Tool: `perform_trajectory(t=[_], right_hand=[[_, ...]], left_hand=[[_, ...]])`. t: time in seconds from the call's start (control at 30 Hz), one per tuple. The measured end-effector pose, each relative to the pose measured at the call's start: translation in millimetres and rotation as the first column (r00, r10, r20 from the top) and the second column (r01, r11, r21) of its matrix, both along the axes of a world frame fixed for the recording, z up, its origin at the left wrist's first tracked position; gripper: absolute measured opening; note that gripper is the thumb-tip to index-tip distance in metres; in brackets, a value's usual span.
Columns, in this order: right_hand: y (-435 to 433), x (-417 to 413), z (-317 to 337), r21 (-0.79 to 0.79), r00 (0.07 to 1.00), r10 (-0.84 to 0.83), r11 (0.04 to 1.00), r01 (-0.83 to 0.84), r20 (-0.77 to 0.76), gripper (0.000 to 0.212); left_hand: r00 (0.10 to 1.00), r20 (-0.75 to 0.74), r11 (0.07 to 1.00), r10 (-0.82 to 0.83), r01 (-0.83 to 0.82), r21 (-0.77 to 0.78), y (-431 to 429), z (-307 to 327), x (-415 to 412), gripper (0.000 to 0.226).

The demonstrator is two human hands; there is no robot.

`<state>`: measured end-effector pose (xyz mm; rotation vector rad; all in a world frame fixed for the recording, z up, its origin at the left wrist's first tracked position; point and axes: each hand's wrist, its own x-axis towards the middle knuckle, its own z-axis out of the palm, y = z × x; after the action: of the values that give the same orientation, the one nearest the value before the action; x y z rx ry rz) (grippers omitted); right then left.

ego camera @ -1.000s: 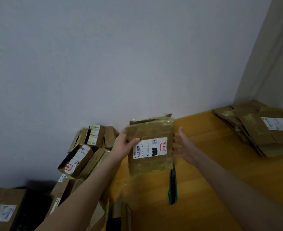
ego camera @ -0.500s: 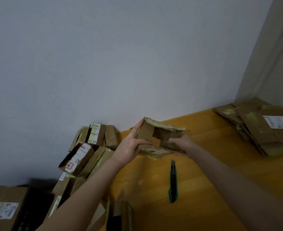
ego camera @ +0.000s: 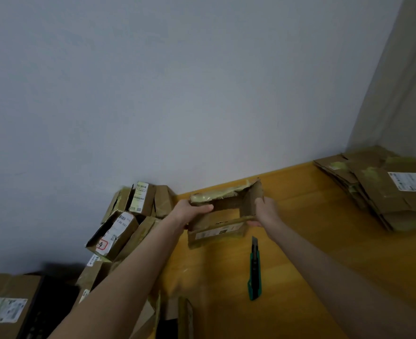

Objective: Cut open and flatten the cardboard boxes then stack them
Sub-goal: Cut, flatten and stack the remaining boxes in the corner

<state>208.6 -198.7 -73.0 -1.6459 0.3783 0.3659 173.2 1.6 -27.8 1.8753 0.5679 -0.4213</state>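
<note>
the left hand (ego camera: pixel 189 212) grips the left end of the cardboard box (ego camera: pixel 222 217), thumb over a taped flap; the right hand (ego camera: pixel 267 211) holds its right flap. it hangs open over the table (ego camera: pixel 312 253). pressing opposite corners together should collapse it flat, clear of the knife (ego camera: pixel 254 267) nearby.

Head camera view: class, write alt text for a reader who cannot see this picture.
A person's left hand and right hand grip the two ends of an opened cardboard box above a yellow wooden surface. A green utility knife lies untouched on it. A pile of unflattened boxes sits at left; a flattened stack lies far right.
</note>
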Motion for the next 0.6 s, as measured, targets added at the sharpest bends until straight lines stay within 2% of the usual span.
perform_trajectory(t=[0.07, 0.17, 0.23, 0.27, 0.3, 0.37, 0.43, 0.5, 0.6], right_hand=[[3.2, -3.2, -0.5, -0.014, 0.998, -0.012, 1.0, 0.013, 0.059, 0.034], [4.0, -7.4, -2.9, -0.03, 0.991, -0.017, 0.999, 0.022, 0.131, 0.016], [2.5, -8.2, -4.7, -0.002, 0.99, -0.041, 0.999, 0.042, 0.135, 0.018], [1.3, -7.4, -5.5, 0.022, 0.991, -0.063, 0.998, 0.061, 0.119, 0.02], [-0.6, -6.4, -6.3, 0.052, 0.992, -0.091, 0.995, 0.087, 0.091, 0.022], [-4.9, -2.6, -7.8, 0.162, 0.986, -0.167, 0.974, 0.162, 0.019, 0.023], [-9.7, 0.7, -8.6, 0.325, 0.971, -0.231, 0.915, 0.238, -0.06, 0.028], [-16.4, 2.6, -8.8, 0.44, 0.96, -0.251, 0.853, 0.28, -0.123, 0.038], [-33.1, 0.8, -12.2, 0.598, 0.969, -0.144, 0.765, 0.239, -0.202, 0.051]], left_hand=[[0.999, -0.011, 0.994, 0.041, -0.039, 0.099, 0.8, -15.1, 4.8, 0.061], [0.999, -0.001, 0.958, 0.035, -0.033, 0.285, 2.4, -32.0, 5.5, 0.067], [0.999, 0.024, 0.91, 0.022, -0.03, 0.413, 1.1, -34.5, 2.1, 0.064], [0.998, 0.057, 0.904, 0.003, -0.027, 0.426, 1.3, -35.1, 0.8, 0.058], [0.995, 0.097, 0.924, -0.02, -0.019, 0.383, 1.6, -34.0, -0.4, 0.052], [0.986, 0.163, 0.982, -0.038, 0.007, 0.187, 3.3, -27.7, -4.1, 0.039], [0.986, 0.166, 0.999, 0.035, -0.031, -0.028, 6.7, -19.8, -8.1, 0.029], [0.98, 0.161, 0.978, 0.119, -0.088, -0.189, 8.8, -14.4, -11.8, 0.031], [0.957, 0.268, 0.984, 0.115, -0.072, -0.164, 14.5, -15.3, -16.9, 0.034]])
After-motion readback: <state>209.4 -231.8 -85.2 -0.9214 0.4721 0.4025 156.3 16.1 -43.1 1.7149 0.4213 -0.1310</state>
